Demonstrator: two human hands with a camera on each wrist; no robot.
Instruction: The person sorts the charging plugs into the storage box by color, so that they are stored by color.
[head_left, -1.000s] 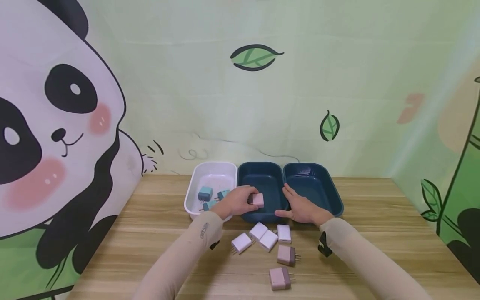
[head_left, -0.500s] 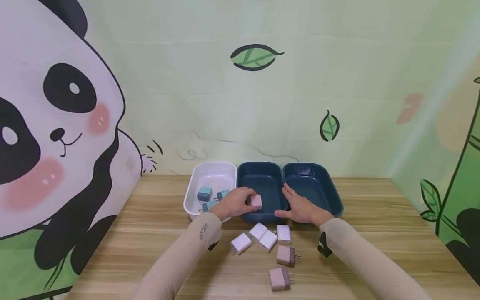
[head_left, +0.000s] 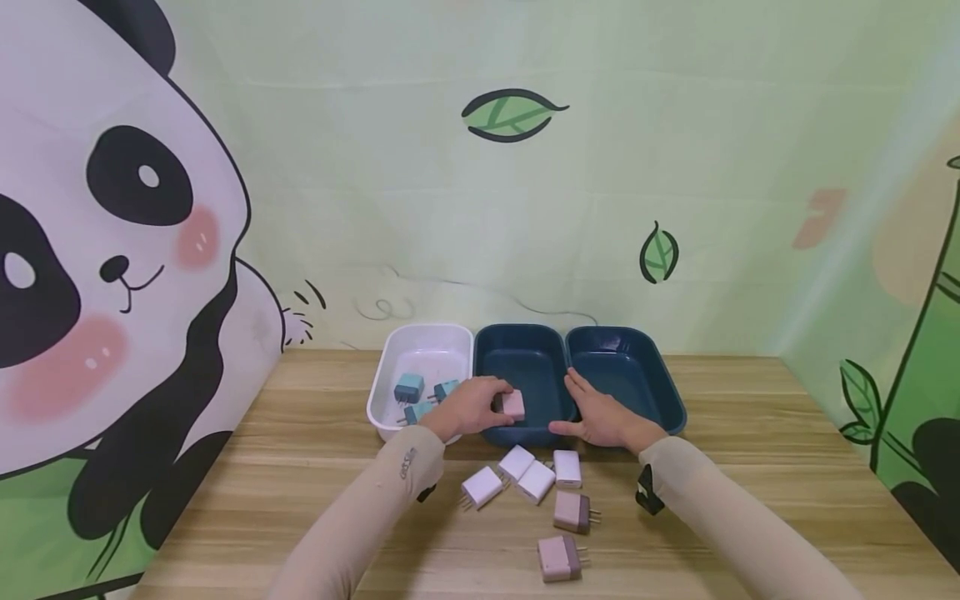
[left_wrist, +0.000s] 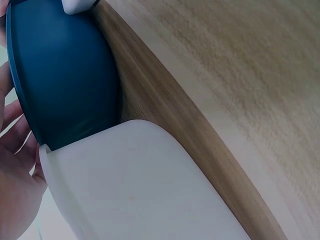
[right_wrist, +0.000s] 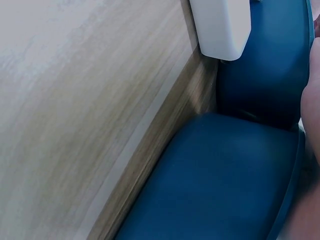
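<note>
In the head view, my left hand (head_left: 472, 405) reaches over the front left of the middle dark blue tray (head_left: 528, 357). Between thumb and fingers it pinches a pink charger plug (head_left: 513, 405), low inside that tray. My right hand (head_left: 602, 418) rests with spread, fairly straight fingers over the rims where the middle and right blue trays (head_left: 628, 367) meet; it grips nothing. Several white charger plugs (head_left: 537, 481) lie on the table just before the middle tray. Closer to me are two pink charger plugs, one nearer the trays (head_left: 570, 510) and one nearer the front (head_left: 557, 558).
On the left, a white tray (head_left: 420, 337) holds several teal charger plugs (head_left: 409, 387), partly hidden by my left hand. All three trays stand side by side on the wooden table (head_left: 322, 400), near the printed wall cloth (head_left: 525, 217) behind.
The pink charger plug and my left hand have shifted very slightly left and down since a second ago. My right hand has stayed in place.
</note>
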